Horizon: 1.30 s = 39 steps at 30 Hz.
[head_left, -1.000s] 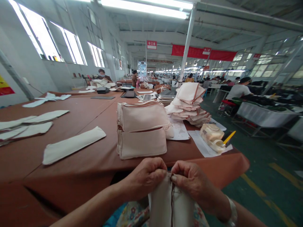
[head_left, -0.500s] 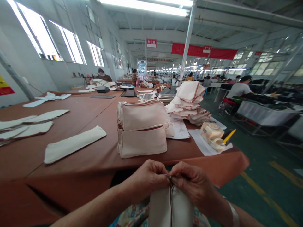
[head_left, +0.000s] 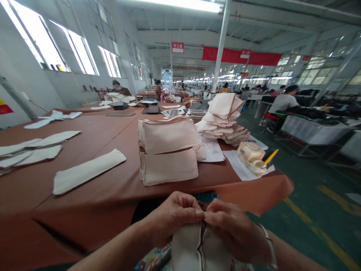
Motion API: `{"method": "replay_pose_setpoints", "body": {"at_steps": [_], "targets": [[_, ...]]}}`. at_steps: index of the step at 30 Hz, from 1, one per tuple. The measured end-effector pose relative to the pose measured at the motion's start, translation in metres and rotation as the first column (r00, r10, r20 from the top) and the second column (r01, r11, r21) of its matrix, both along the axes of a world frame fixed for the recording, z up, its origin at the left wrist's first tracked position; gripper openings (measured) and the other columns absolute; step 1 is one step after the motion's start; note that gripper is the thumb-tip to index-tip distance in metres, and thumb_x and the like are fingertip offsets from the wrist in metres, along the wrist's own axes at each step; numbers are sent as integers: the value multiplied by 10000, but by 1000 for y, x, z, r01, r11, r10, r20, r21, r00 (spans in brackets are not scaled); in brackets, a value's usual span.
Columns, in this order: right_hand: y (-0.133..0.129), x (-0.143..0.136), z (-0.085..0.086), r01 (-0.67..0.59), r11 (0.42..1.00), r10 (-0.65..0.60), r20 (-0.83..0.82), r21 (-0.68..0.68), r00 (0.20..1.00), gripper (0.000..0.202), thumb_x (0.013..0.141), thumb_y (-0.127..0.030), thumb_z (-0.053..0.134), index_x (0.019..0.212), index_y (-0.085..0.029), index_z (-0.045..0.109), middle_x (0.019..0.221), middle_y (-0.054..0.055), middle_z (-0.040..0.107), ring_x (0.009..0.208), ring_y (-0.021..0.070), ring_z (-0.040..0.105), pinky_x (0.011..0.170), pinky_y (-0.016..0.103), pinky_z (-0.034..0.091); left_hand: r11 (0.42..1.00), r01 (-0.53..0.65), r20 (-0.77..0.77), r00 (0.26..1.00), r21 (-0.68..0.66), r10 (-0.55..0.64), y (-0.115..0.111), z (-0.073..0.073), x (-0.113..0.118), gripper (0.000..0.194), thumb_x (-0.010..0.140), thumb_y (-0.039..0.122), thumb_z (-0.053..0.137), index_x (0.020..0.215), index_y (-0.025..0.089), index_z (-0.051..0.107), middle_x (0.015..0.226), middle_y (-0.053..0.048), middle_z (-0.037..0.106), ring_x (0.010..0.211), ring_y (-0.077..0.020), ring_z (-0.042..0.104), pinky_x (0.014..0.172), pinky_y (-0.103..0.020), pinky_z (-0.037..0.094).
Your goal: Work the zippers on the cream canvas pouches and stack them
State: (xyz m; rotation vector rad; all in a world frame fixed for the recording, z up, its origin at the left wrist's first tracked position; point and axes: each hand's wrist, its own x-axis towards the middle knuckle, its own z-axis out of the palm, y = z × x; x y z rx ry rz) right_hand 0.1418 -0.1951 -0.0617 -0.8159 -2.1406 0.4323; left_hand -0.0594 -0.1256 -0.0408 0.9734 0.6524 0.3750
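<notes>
A cream piece with a dark seam down its middle (head_left: pixel 184 246) hangs over my lap at the bottom of the view. My left hand (head_left: pixel 179 214) pinches its top edge left of the seam, thumb against fingers. Right beside it, my right hand (head_left: pixel 232 226) is closed on the same edge, and the fingertips of both hands meet. A bracelet circles my right wrist. Just beyond my hands, two neat stacks of cream panels (head_left: pixel 169 165) stand near the front edge of the brown-covered table (head_left: pixel 113 188).
Right of the stacks, a taller, looser pile of cream pieces (head_left: pixel 224 113) stands by a stained container (head_left: pixel 251 154) with a yellow-handled tool (head_left: pixel 271 158). A single long panel (head_left: pixel 88 171) lies on the left, with more strips (head_left: pixel 39 150) farther left. Other people sit in the background.
My fingertips have come closer together at the seam, and my right hand has turned with its knuckles more forward. The seam below now bends and gapes a little. The view has shifted slightly.
</notes>
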Motion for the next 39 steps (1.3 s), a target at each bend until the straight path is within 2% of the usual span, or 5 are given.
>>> {"method": "replay_pose_setpoints", "body": {"at_steps": [5, 9, 17, 24, 39], "targets": [[-2, 2, 7, -51, 795, -192, -331, -604, 924, 267, 1019, -358, 392, 1038, -199, 605, 848, 16, 566, 758, 134, 505, 680, 237, 404, 965, 88, -7, 996, 245, -89, 7, 4, -8, 350, 774, 420, 751, 788, 95, 621, 638, 8, 530, 530, -63, 392, 486, -180, 282], [9, 3, 23, -100, 700, -135, -268, -707, 954, 399, 989, -472, 432, 829, -141, 590, 705, -25, 436, 620, 96, 343, 538, 215, 282, 913, 145, -21, 989, 381, -148, 9, 13, -10, 337, 841, 413, 691, 798, 91, 601, 651, 26, 466, 568, -61, 334, 506, -183, 246], [13, 1, 35, -51, 881, -24, -152, -471, 988, 207, 923, -268, 525, 754, -150, 549, 705, -21, 502, 639, 103, 424, 590, 221, 337, 933, 69, 28, 996, 353, -84, 3, 7, -7, 361, 804, 431, 714, 768, 96, 584, 651, 17, 463, 574, -71, 319, 528, -213, 234], [18, 7, 37, -56, 776, -35, -131, -629, 991, 305, 978, -401, 458, 868, -147, 585, 739, -19, 488, 660, 107, 402, 572, 206, 332, 694, 130, -200, 979, 708, 21, 6, 22, -4, 301, 845, 397, 665, 785, 107, 616, 704, 9, 535, 643, -98, 400, 561, -199, 317], [28, 14, 33, -160, 791, 28, -227, -590, 974, 327, 933, -440, 545, 812, -138, 575, 715, -16, 479, 637, 106, 379, 566, 235, 296, 912, 259, -120, 965, 320, -232, 15, 25, -6, 442, 821, 544, 652, 772, 113, 569, 642, 29, 411, 547, -72, 278, 501, -207, 219]]}}
